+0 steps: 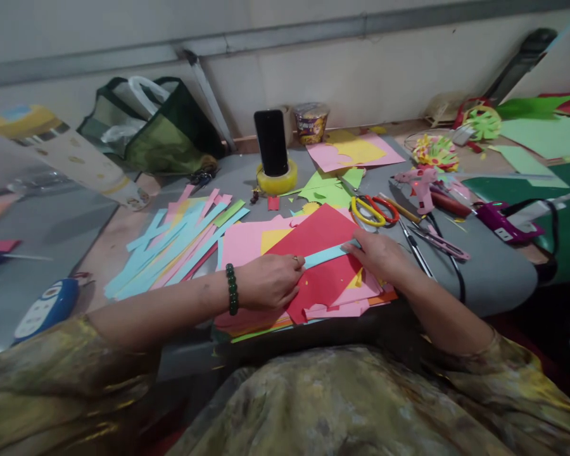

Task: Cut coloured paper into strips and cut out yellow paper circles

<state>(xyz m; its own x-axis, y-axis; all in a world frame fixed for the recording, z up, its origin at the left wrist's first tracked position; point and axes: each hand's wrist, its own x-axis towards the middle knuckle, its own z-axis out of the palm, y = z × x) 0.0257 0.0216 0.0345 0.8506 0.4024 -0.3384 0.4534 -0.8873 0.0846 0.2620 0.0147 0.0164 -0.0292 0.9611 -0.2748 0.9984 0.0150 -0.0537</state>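
Pinching one end of a light blue strip (326, 256), the left hand (270, 279) is closed; the right hand (379, 254) grips the other end. The strip stretches over a red sheet (313, 232) atop a stack of coloured paper (240, 244). Loose strips (171, 248) lie left of the stack. Beyond it, a phone (271, 143) stands at a yellow roll (275, 183); a pink glue gun (423, 190) lies to the right.

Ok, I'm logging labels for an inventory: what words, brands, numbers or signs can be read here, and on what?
None can be read with certainty.
Printed tub by the wall: lettering, too blurred to read.
Phone: dark screen, no text visible.
Light-blue paper strip: no writing visible.
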